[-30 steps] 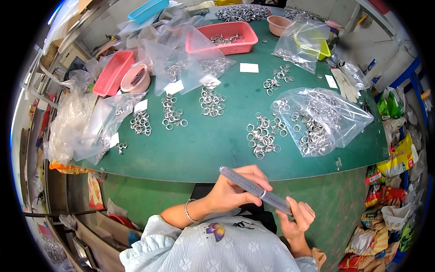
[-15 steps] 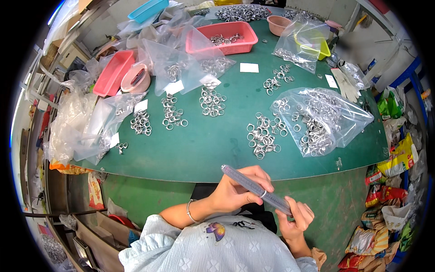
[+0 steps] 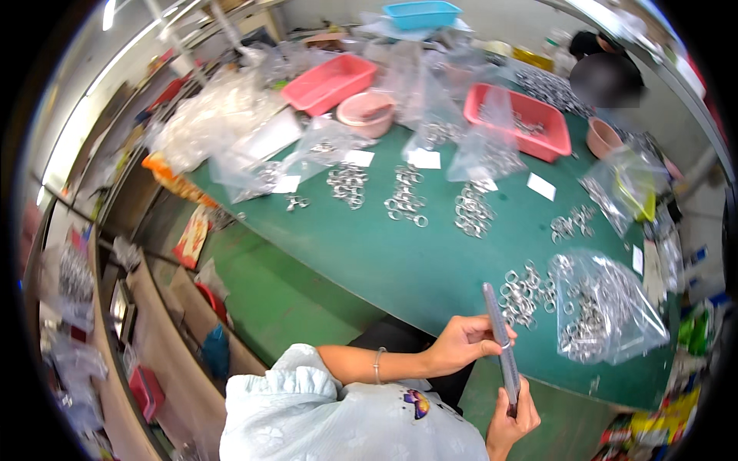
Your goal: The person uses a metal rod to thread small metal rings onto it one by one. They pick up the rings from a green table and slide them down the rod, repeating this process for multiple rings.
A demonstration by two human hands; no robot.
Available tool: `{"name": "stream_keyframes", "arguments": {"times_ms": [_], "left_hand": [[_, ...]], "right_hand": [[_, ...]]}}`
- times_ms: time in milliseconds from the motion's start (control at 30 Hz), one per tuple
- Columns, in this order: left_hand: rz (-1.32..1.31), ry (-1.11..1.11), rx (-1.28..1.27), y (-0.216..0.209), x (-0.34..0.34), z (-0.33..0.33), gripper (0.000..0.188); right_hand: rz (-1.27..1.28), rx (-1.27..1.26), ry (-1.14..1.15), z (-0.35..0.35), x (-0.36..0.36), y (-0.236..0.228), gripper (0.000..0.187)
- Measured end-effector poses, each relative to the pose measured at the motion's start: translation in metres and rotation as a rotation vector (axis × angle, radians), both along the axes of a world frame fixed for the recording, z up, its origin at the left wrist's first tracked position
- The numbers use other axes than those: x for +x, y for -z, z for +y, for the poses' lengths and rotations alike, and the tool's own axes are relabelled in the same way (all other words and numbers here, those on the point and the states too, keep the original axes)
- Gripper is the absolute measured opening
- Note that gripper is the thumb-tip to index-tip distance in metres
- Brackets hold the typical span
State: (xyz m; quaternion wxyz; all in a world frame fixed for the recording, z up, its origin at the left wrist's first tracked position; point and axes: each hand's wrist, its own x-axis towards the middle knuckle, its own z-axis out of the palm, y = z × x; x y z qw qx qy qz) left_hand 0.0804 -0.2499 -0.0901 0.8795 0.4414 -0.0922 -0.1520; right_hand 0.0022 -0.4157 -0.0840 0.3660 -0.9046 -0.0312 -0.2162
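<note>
Left hand point(image 3: 463, 347), right hand point(image 3: 520, 421): pinching grey rod point(image 3: 509, 369), one ring point(image 3: 505, 346) around it.
Ring piles point(image 3: 406, 198): several, apparently grouped.
Clear bag point(image 3: 634, 329): rings left.

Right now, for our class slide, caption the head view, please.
Left hand and right hand grip a grey rod at a green table strewn with metal rings.

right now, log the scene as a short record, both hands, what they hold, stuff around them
left hand: fingers around the middle of the grey stick, beside the ring on it
right hand: holds the stick's lower end
nearest pile: loose rings on the green table
right of pile: clear bag with rings inside
far side: pink tub holding rings
</note>
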Motion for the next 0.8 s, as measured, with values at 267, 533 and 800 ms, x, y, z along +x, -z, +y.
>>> {"name": "stream_keyframes", "arguments": {"times_ms": [267, 533, 800], "left_hand": [[0.169, -0.371, 0.054, 0.031, -0.005, 0.032, 0.028], [-0.006, -0.913, 0.131, 0.012, 0.043, 0.143, 0.028], [-0.060, -1.336, 1.608, 0.114, 0.064, 0.300, 0.022]], "right_hand": [[0.127, 0.014, -0.181, 0.036, 0.029, 0.022, 0.022], [0.169, 0.058, -0.200, 0.027, 0.025, 0.052, 0.021], [0.213, 0.125, -0.152, 0.015, 0.018, 0.063, 0.020]]}}
